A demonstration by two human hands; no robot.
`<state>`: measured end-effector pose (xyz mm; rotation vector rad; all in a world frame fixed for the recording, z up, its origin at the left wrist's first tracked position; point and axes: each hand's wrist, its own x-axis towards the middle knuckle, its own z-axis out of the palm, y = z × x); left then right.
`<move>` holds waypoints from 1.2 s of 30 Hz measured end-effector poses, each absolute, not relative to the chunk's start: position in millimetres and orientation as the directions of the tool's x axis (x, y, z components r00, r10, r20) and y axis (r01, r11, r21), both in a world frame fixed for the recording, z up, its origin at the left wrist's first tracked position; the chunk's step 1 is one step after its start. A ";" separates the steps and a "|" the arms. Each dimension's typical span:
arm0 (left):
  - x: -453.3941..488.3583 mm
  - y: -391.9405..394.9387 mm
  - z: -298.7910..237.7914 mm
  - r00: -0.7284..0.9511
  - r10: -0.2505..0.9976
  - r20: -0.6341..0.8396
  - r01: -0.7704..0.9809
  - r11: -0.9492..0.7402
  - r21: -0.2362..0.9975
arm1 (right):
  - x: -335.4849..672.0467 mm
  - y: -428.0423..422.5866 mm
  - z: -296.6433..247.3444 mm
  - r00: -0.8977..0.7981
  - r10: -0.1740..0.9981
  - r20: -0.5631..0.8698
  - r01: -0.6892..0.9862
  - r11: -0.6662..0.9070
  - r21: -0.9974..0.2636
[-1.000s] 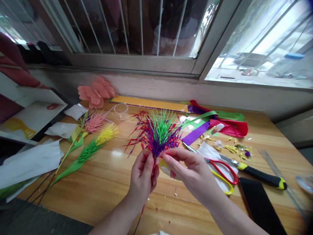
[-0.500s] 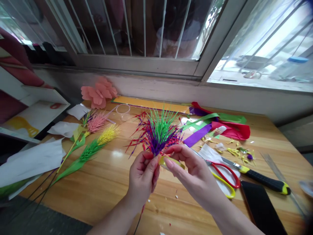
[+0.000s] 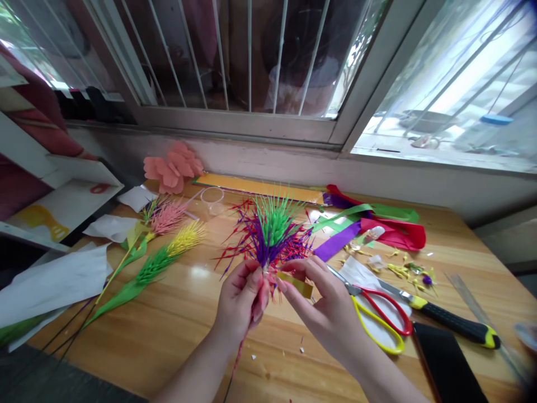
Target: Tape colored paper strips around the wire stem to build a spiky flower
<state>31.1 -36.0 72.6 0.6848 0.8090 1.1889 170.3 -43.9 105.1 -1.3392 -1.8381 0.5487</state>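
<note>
My left hand is closed round the base of a paper wheat ear, green at its top and purple lower down. Its thin red-wrapped stem runs down below the hand. Between the thumb and fingers of my right hand is a short yellow strip, its left end close to the wheat's base. Whether the strip touches the base I cannot tell. Red and purple fringed paper pieces lie on the table behind the wheat ear.
Finished paper stalks lie at left beside white paper sheets. Scissors, a utility knife, a phone and a clear ruler are at right. Coloured strips and a pink paper flower stand farther back.
My hands have dropped slightly, moving a little left with the wheat ear. The yellow strip has turned and shows its flat side. The whole view has shifted a little.
</note>
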 end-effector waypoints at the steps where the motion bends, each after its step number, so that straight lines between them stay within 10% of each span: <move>1: 31.4 -34.6 72.4 0.169 0.967 -0.189 -0.499 0.250 0.830 | 168.8 -43.0 106.6 -0.131 0.933 0.335 0.582 0.346 -0.736; 36: 35.2 -28.5 80.0 0.256 0.959 -0.121 -0.605 0.257 0.753 | 160.7 -31.6 112.8 -0.071 0.947 0.314 0.411 0.314 -0.856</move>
